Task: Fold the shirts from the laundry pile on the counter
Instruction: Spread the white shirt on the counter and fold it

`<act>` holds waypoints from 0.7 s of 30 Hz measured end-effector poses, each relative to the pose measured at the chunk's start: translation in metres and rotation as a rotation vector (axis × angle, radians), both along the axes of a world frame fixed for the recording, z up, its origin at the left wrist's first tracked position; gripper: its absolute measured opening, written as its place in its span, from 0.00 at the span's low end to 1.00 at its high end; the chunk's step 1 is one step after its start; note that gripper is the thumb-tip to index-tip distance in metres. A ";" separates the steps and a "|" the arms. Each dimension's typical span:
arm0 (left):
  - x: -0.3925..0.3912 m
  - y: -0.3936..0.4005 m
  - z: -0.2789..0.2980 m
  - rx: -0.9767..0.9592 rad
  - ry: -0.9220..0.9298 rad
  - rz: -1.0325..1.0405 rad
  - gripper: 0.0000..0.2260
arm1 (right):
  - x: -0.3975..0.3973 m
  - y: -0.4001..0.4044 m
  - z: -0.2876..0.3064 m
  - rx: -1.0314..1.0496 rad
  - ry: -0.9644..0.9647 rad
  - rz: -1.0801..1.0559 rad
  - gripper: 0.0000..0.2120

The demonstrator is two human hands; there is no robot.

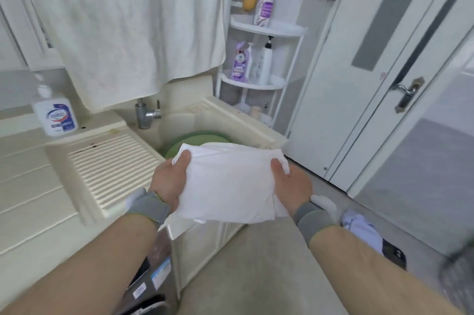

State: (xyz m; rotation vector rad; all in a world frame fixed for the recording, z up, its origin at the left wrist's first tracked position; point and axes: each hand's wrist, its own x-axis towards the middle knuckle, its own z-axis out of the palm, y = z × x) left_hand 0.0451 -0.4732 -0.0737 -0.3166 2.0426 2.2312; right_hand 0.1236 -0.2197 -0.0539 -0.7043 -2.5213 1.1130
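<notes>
— Two hands on one garment: the left hand (pixel 168 181) grips the near-left edge of the white shirt (pixel 228 184), thumb lying on top, fingers hidden beneath the cloth.

— And the right hand (pixel 291 182) matches it on the other side, thumb pressed over the upper right corner, the rest of that hand tucked under.

— How does the shirt look?

— Plain white, folded into a rough rectangle, soft creases running across the top, a loose layer drooping off the lower edge. It is held up in the air, stretched between both hands, above the front edge of the cream sink unit (pixel 200 243).

— Behind it?

— Just past the far edge sits a green basin (pixel 195 139) down in the sink, with a metal tap (pixel 147 114) at the back. A ribbed washboard surface (pixel 112 166) lies to the left, and a detergent bottle (pixel 55 114) stands beyond that. Grey wristbands (pixel 150 207) wrap both wrists.
</notes>
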 end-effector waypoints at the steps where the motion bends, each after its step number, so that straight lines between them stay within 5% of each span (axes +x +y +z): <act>1: 0.003 0.030 -0.001 -0.018 0.002 -0.052 0.15 | 0.012 0.026 -0.003 -0.005 -0.003 -0.061 0.25; 10: 0.063 0.315 -0.012 -0.139 0.031 -0.367 0.16 | 0.146 0.270 -0.033 -0.099 0.020 -0.357 0.23; 21: 0.125 0.560 -0.045 -0.251 -0.049 -0.636 0.21 | 0.255 0.468 -0.067 -0.113 -0.068 -0.645 0.26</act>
